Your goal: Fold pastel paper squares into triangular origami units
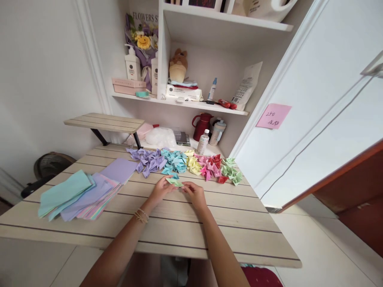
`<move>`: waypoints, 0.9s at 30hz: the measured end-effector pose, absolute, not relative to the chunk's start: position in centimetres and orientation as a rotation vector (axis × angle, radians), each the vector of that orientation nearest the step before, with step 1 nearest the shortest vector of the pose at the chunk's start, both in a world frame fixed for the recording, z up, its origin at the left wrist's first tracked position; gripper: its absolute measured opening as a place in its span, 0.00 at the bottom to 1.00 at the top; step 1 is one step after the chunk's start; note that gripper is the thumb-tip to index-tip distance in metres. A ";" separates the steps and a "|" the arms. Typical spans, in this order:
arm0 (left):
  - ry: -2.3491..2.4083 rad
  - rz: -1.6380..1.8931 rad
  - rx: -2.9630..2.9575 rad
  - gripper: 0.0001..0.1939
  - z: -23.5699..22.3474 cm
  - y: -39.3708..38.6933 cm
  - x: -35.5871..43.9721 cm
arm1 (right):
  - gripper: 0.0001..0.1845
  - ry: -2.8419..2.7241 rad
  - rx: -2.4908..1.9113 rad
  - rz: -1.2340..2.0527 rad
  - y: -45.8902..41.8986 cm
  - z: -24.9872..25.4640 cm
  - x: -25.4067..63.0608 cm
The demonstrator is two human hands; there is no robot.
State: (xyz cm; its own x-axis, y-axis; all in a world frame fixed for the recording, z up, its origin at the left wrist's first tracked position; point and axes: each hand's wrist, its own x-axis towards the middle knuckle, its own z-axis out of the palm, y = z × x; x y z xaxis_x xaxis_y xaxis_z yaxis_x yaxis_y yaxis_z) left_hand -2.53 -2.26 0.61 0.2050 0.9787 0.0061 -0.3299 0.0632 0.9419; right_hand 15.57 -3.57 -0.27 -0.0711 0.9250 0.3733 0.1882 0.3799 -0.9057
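Note:
A small light green folded paper [174, 182] is held between my two hands over the middle of the table. My left hand [160, 189] grips its left end, fingers closed around the edge. At the right end, the fingertips of my right hand [195, 194] pinch the paper. Just beyond my hands lie piles of folded paper pieces: purple [151, 161], blue [176, 161], yellow [194, 164], pink [210, 166], red [222, 179] and green [232, 173]. The exact shape of the held piece is partly hidden by my fingers.
Stacks of coloured paper sheets [64, 193] lie on the left of the slatted table [239, 223]. Behind them stands a small raised shelf [104, 121]. A clear bottle [203, 142] and a red jug [202, 126] stand at the back. A pink note [273, 116] hangs on the right.

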 end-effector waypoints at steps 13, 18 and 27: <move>0.944 1.109 1.240 0.30 0.3 -2.4 -2.8 | 0.15 -1.551 -1.229 0.594 -3.5 1.4 17.3; 1.128 1.163 1.495 0.21 3.8 -3.9 -4.1 | 0.16 -1.387 -1.529 0.245 -3.0 4.7 24.9; 1.847 1.294 1.995 0.18 6.3 -9.5 -16.8 | 0.24 -1.495 -1.866 -0.008 -1.6 3.7 34.3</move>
State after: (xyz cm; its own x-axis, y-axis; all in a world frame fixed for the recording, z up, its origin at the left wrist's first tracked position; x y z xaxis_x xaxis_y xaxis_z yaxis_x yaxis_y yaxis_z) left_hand -16.84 -9.51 6.26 -0.1175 0.8653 0.4873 0.7535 -0.2420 0.6113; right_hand 34.28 -1.62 3.67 0.3233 0.8425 0.4309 0.8469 -0.0544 -0.5290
